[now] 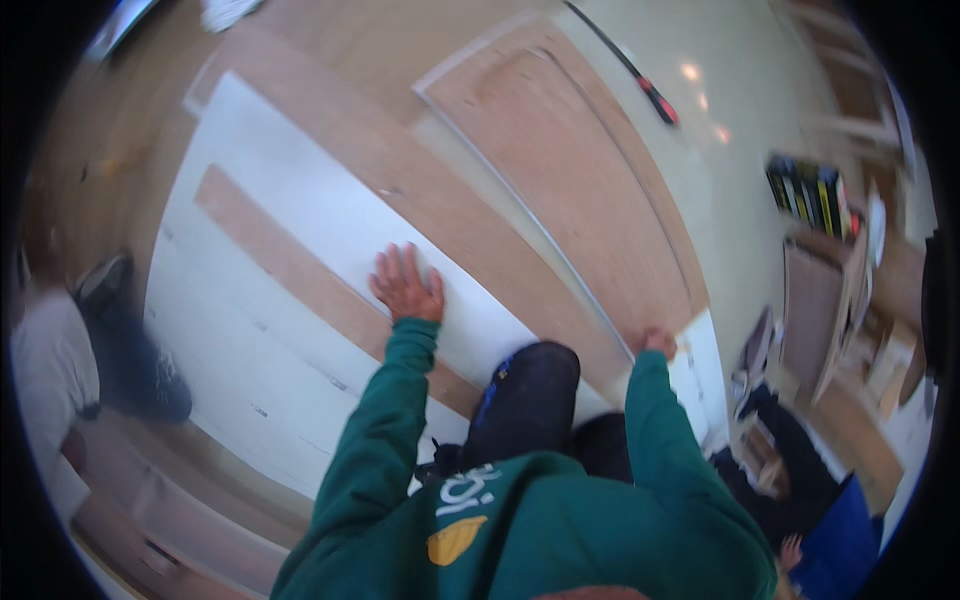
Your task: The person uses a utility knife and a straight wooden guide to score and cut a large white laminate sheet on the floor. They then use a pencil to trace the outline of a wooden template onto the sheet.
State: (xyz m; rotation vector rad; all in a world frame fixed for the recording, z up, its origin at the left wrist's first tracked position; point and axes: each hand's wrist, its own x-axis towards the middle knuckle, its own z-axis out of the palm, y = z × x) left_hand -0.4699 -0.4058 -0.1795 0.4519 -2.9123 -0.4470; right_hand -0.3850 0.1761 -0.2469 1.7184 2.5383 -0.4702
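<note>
A workshop floor [740, 150], pale and glossy, spread under large flat boards that filled most of the view, seen from above through a bent fisheye lens.

The person wore a green sweatshirt [520, 520] and knelt, with one dark-trousered knee [530, 385] resting on the boards. The left hand [408, 285] lay flat, fingers spread wide open, palm down on a long white board [300, 190] that ran diagonally from the upper left toward the lower right. It gripped nothing. The right hand [657, 343] was farther right, at the lower end of a brown wooden panel [570, 170], close to that panel's thin pale edge. Its fingers looked curled at the edge, but blur made it unclear whether it actually gripped anything.

Between the two hands ran a brown strip [450, 215] of wood lying alongside the white board. Further left lay more white boards [230, 340], with another brown strip between them.

Beyond the brown panel, near the top, a long dark bar with a red part [650, 95] lay on the floor. At the right stood a stack of black and yellow items [810, 190] and wooden pieces [830, 320]. At the lower right was something blue [845, 545]. At the far left another person [90, 350] crouched, in a light top and dark trousers.
</note>
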